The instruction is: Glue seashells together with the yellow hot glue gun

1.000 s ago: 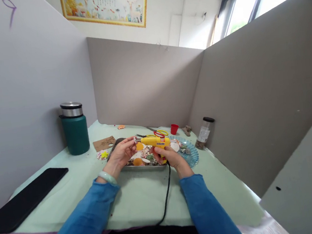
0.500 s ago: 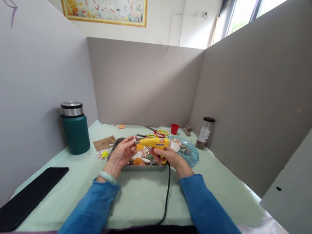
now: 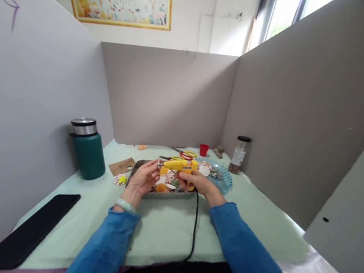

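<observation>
My right hand [image 3: 197,182] grips the handle of a yellow glue gun [image 3: 181,165], whose nozzle points left. A black cord [image 3: 193,228] runs from the gun toward me. My left hand [image 3: 142,180] pinches a small pale piece, too small to name, right at the nozzle tip. Both hands hover over a metal tray [image 3: 162,195] filled with several shells and coloured bits. Blue sleeves cover both arms, and a pale green bracelet [image 3: 125,206] is on my left wrist.
A blue glass plate [image 3: 226,179] with shells lies right of the tray. Behind it are scissors [image 3: 184,155], a red cup [image 3: 204,150] and a dark-lidded jar [image 3: 239,155]. A green flask [image 3: 87,148] and a black keyboard [image 3: 28,233] are at left. Grey partition boards enclose the table.
Both hands and the glue gun stay almost in place. The left hand's fingers have shifted slightly at the nozzle tip.
</observation>
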Tool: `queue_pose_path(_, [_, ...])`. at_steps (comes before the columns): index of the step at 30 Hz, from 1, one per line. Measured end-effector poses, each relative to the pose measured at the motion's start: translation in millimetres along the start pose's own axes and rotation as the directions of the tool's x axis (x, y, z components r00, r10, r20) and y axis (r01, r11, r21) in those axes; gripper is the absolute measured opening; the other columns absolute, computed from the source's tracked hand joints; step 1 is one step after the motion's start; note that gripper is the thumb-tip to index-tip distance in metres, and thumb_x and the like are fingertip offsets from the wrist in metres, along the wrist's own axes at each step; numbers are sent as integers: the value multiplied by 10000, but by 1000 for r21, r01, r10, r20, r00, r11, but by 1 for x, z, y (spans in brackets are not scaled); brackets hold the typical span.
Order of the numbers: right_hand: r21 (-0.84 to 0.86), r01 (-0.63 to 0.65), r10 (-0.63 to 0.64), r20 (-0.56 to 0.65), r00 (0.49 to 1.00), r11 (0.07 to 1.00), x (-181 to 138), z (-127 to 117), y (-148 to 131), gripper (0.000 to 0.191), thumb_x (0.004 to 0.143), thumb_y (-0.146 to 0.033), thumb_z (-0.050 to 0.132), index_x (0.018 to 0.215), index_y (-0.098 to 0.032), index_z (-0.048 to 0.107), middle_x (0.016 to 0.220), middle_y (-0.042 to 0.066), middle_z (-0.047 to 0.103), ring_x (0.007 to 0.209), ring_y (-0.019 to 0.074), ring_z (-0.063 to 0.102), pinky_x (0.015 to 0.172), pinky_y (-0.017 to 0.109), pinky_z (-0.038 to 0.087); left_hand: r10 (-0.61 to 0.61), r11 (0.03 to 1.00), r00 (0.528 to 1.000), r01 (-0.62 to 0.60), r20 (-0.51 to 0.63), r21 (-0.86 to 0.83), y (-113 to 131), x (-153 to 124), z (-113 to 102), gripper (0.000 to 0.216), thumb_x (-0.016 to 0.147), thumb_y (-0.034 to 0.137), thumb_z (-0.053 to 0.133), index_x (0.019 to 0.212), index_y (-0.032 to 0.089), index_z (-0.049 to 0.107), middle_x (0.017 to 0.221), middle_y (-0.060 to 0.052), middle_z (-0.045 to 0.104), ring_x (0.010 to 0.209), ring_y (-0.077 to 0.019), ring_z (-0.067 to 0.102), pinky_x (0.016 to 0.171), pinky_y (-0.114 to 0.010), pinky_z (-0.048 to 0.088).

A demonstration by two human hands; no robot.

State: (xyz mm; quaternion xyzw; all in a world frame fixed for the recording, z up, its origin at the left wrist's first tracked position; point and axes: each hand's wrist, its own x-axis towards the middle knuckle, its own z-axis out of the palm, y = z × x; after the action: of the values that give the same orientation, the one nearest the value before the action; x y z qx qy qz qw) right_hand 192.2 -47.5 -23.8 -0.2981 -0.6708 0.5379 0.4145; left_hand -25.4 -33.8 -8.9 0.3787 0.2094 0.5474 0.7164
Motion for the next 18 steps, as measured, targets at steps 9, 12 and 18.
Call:
queue_pose_path(9, [21, 19, -19, 2, 1000, 1000, 0, -1, 2, 407, 764, -579, 676, 848, -182, 645, 528, -43, 509, 431, 96, 415, 446, 241, 303, -8, 1000, 1000, 8, 1, -1, 1, -3, 3, 188, 643, 121, 808, 759, 109, 660, 599, 15, 561, 429, -19, 379, 426, -153, 343])
queue_pose_path(12, [24, 21, -21, 2, 1000, 1000, 1, -2, 4, 400, 777, -566, 666, 862, -175, 652, 530, -40, 515, 430, 97, 421, 447, 242, 308, -9, 1000, 1000, 9, 9, 16, 2, -4, 4, 193, 637, 125, 808, 754, 111, 655, 602, 15, 563, 436, -23, 383, 432, -159, 342])
queue_pose_path(18, [51, 38, -38, -6, 999, 998, 2, -2, 4, 356, 798, -521, 666, 841, -170, 629, 525, -45, 517, 430, 89, 425, 451, 233, 316, -23, 999, 999, 21, 40, 48, -1, -2, 0, 206, 660, 166, 798, 784, 114, 642, 658, 14, 571, 461, -32, 405, 443, -169, 349])
